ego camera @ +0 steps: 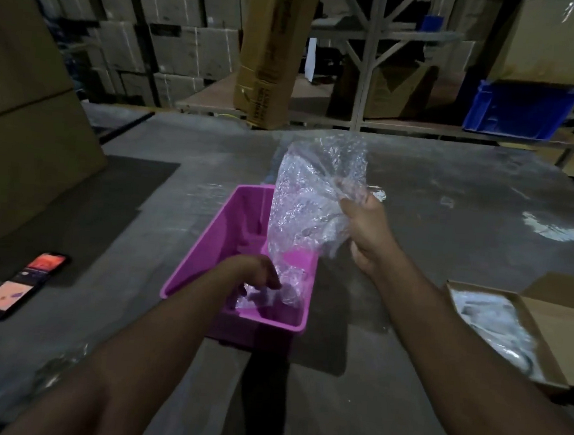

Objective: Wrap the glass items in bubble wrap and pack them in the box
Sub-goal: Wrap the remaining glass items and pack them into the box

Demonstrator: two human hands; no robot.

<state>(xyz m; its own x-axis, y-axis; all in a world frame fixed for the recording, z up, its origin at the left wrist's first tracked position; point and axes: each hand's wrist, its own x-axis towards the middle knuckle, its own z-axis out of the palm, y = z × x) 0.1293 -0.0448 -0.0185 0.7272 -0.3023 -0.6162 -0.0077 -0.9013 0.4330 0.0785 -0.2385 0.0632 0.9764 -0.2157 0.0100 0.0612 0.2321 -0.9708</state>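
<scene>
- The bubble wrap (314, 199) is a crumpled clear sheet held up over the far right corner of the pink plastic bin (208, 245); its lower end hangs down inside the bin.
- Right hand (368, 230) has its fingers curled round the sheet's right edge, up above the bin's rim.
- Left hand (257, 273) is down inside the bin at the near end, fingers bent onto the bottom of the wrap. Can't really tell whether there's glass in there, it's too blurry.
- The bin sits mid-counter (452, 196), a dull grey top with pale scuffs, pretty dimly lit.
- Open cardboard box (545, 327) at the right edge, with pale wrapped stuff lying inside.
- Phone (21, 285) lies flat on the left with its screen lit, well apart from the bin.
- Big cardboard cartons (21, 127) stacked at the far left, crowding the counter's corner.
- Behind: a tall carton (274, 51) standing on end, metal shelving (370, 52) full of boxes, and a blue crate (520, 108) on the right.
</scene>
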